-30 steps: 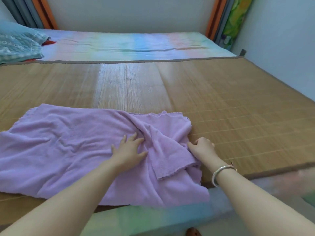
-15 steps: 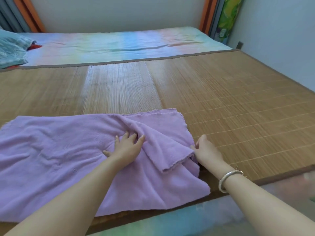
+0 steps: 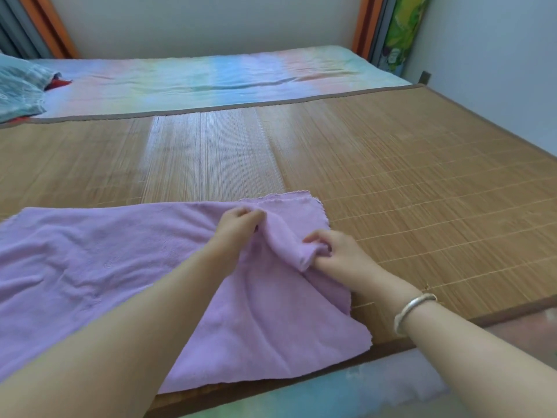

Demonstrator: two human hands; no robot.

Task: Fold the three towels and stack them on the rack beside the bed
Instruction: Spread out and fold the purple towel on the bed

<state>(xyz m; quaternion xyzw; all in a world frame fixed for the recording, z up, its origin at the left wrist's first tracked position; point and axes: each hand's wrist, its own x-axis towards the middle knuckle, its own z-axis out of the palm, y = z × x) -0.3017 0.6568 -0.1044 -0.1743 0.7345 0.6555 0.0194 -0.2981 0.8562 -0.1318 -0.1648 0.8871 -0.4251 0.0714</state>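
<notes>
**Lilac towel on bamboo mat, both hands on a raised fold**

Observed, head view. One soft lilac terry towel (image 3: pixel 120 267) lies spread on the woven tan bamboo mat (image 3: pixel 391 191) that covers the bed. It fills the lower left and lower centre of the frame. Its left part runs off the left edge. Its near right corner reaches almost to the dark border of the mat at the bottom.

Left hand (image 3: pixel 238 226): centre of frame, fingers curled, grip pinching a ridge of towel fabric at its upper end. Forearm enters from the lower left.

Right hand (image 3: pixel 334 251): just right of centre, grip closed round the lower end of the same ridge, thumb on top, fabric bunched between thumb and fingers. A plain silver metal bangle (image 3: pixel 413 312) sits on this wrist.

The ridge runs diagonally between the two hands and stands slightly raised above the flat cloth. The towel's scalloped far right corner lies flat on the mat, above and between the hands.

Background: pastel rainbow-striped bed sheet (image 3: pixel 211 79) across the top of the frame, beyond the mat. Blue patterned fabric (image 3: pixel 18 89) at the upper left edge. Only one towel in view.
</notes>
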